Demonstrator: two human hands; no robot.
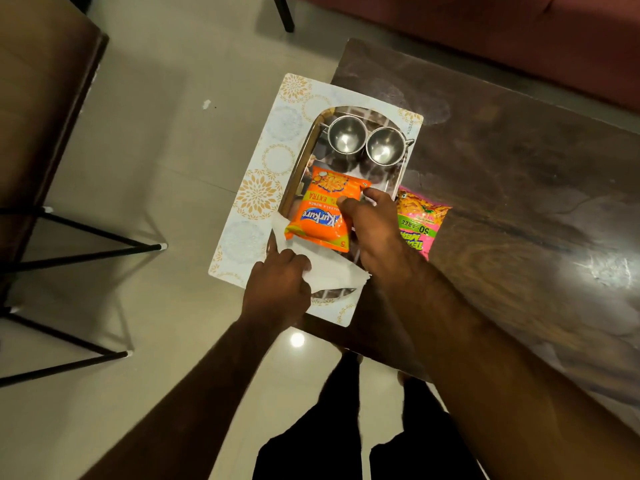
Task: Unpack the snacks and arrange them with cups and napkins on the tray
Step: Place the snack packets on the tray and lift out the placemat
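A shiny steel tray [298, 169] lies on a white patterned placemat [258, 192]. Two empty steel cups [346, 137] [383, 147] stand side by side at the tray's far end. My right hand [375, 230] pinches the edge of an orange snack packet [320, 216] over the middle of the tray. At the tray's near end my left hand [277, 285] presses on a white napkin [332, 270]; the packet's near edge overlaps it. Partly hidden behind my right hand, a pink snack packet [420, 220] lies on the table just right of the tray.
The placemat overhangs the left corner of a dark wooden table [519, 188]. A chair with black metal legs [86, 244] stands on the tiled floor at the left. A reddish sofa [502, 32] runs along the far side. My legs are below the table's near corner.
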